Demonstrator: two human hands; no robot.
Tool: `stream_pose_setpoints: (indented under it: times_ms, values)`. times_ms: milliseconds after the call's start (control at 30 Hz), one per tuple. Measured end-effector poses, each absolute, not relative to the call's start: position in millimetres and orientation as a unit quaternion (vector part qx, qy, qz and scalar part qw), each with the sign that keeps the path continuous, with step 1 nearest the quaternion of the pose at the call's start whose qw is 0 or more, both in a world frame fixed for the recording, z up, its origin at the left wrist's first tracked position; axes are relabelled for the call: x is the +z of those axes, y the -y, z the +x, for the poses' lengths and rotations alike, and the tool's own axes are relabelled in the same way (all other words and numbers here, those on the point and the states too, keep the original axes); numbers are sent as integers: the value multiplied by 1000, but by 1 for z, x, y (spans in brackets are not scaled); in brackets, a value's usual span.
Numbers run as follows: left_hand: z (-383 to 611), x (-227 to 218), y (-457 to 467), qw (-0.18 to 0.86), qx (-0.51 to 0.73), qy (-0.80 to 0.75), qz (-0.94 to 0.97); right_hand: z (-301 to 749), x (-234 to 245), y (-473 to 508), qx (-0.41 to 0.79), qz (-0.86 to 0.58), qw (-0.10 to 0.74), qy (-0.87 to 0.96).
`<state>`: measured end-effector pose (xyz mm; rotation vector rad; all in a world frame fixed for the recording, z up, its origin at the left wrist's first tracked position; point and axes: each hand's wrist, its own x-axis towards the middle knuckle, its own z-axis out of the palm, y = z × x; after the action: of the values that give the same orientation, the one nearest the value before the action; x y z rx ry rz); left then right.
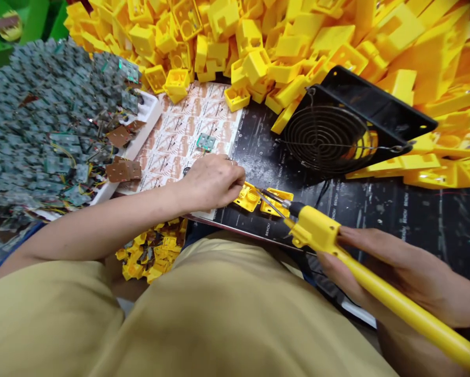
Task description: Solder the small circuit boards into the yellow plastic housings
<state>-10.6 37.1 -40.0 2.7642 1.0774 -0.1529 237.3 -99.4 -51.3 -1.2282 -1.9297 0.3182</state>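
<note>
My right hand [400, 277] is wrapped round the handle of a yellow soldering iron [321, 233] with a thin feed tube beside its tip. The metal tip reaches over two small open yellow plastic housings, the left housing [247, 198] with a round grille pattern and the right housing [276, 203] beside it. My left hand [215, 180] is closed at the left edge of the left housing. Its fingertips are hidden, so what they pinch cannot be seen. Just beyond that hand, a small green circuit board [205, 142] with wires lies on the printed sheet.
A black fan [325, 136] with a wire guard stands at the back right. Yellow housings [254, 68] are heaped along the back. On the left, a white foam tray [148, 112] bears many wired circuit boards [54, 115]. More yellow parts [156, 251] sit below the bench edge.
</note>
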Motion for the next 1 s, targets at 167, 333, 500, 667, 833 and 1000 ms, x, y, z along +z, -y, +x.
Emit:
stream_pose_setpoints:
  times_ms: [167, 333, 500, 667, 833, 1000]
  values:
    - [-11, -41, -39, 80, -43, -357, 930, 227, -47, 89, 104, -431, 395, 805]
    - [-9, -40, -41, 75, -48, -333, 939, 222, -39, 81, 80, -412, 349, 838]
    - [-8, -38, -43, 73, -41, -316, 945, 230, -31, 80, 100, -418, 331, 840]
    - [-6, -40, -43, 67, -42, -317, 945, 246, -39, 89, 107, -474, 326, 811]
    - [-8, -34, -43, 100, -61, -341, 933, 254, -46, 91, 119, -484, 344, 796]
    - [-30, -30, -46, 275, 30, -419, 865, 258, -54, 96, 77, -542, 358, 756]
